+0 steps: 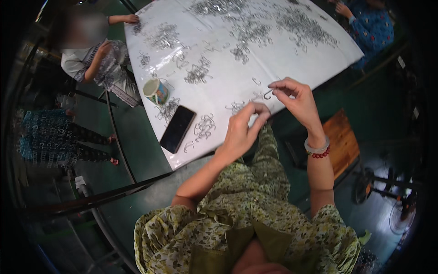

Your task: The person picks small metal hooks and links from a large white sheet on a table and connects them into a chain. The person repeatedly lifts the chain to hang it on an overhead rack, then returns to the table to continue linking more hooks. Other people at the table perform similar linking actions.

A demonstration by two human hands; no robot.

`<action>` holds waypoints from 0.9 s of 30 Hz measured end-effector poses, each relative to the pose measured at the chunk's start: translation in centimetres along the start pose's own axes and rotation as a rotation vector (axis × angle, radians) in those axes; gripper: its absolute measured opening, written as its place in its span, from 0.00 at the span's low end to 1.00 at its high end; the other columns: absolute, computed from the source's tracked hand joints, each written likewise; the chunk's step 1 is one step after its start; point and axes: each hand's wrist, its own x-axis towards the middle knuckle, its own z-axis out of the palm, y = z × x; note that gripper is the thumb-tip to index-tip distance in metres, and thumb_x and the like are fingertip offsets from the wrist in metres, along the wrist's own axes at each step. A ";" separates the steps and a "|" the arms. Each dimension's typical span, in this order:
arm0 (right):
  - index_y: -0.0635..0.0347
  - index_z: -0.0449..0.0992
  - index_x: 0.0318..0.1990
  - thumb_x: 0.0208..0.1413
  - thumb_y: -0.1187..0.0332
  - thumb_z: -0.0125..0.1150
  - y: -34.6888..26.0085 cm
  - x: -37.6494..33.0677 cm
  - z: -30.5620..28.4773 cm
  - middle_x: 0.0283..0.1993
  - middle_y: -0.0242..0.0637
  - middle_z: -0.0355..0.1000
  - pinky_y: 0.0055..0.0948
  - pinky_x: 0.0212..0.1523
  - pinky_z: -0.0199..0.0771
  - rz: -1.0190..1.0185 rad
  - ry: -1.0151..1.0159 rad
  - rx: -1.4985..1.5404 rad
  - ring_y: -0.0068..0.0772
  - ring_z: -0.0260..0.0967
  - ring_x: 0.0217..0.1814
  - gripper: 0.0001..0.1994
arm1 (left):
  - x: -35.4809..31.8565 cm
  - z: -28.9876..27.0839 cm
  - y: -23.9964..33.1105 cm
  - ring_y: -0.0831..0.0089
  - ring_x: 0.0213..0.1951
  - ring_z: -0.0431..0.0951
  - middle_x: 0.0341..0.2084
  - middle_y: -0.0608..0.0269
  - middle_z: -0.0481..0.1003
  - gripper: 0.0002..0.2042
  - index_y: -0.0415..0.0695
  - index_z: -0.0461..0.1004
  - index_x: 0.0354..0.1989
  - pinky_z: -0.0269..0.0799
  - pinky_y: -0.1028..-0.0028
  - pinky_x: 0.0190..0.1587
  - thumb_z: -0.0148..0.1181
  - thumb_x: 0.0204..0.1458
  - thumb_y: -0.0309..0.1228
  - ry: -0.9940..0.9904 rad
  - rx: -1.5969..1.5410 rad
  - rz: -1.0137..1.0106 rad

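Note:
My right hand point(296, 97), raised over the table's near edge, pinches a small curved metal hook point(267, 95) between thumb and fingertips. To its left and a little nearer, my left hand point(243, 128) has its fingers curled, thumb and forefinger tips close together. Whatever it may hold is too small or hidden to make out. Just beyond my left hand lies a small cluster of hooks point(236, 107), and a single hook point(256, 81) rests farther in. Another loose pile of hooks point(205, 128) lies left of my left hand.
A black phone point(178, 129) and a patterned mug point(155, 91) stand near the left edge of the white table point(219, 86). Larger heaps of hooks point(303, 26) spread across the far side. One person point(98, 59) sits at left, another point(372, 27) at far right. A wooden stool point(342, 144) is at right.

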 end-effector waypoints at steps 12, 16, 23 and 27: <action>0.62 0.77 0.45 0.44 0.82 0.62 -4.5 -4.2 -0.4 0.27 0.33 0.73 0.22 0.30 0.70 -0.070 0.215 -0.192 0.20 0.67 0.25 0.17 | 0.3 1.3 -2.0 0.56 0.42 0.78 0.38 0.53 0.78 0.12 0.39 0.73 0.45 0.73 0.65 0.45 0.62 0.54 0.27 -0.084 0.180 0.088; 0.66 0.78 0.37 0.45 0.82 0.64 -2.8 -5.2 -1.1 0.28 0.35 0.76 0.21 0.32 0.71 -0.003 0.259 -0.125 0.20 0.71 0.28 0.10 | 4.0 -1.4 -6.6 0.58 0.40 0.79 0.40 0.55 0.79 0.14 0.41 0.75 0.48 0.74 0.66 0.44 0.62 0.53 0.27 0.103 0.302 0.126; 0.68 0.79 0.32 0.45 0.82 0.65 0.2 -7.4 -0.5 0.28 0.36 0.77 0.20 0.33 0.72 0.098 0.288 -0.077 0.21 0.73 0.28 0.06 | 15.6 -14.5 -23.0 0.53 0.39 0.78 0.34 0.50 0.78 0.06 0.42 0.81 0.34 0.75 0.60 0.42 0.59 0.51 0.27 0.146 0.828 -0.014; 0.67 0.78 0.31 0.44 0.83 0.65 0.6 -7.9 -0.5 0.27 0.36 0.76 0.21 0.32 0.71 0.116 0.277 -0.090 0.21 0.72 0.27 0.06 | 17.3 -15.9 -25.9 0.52 0.40 0.77 0.33 0.49 0.77 0.07 0.38 0.78 0.34 0.75 0.60 0.43 0.56 0.50 0.27 -0.149 0.976 0.064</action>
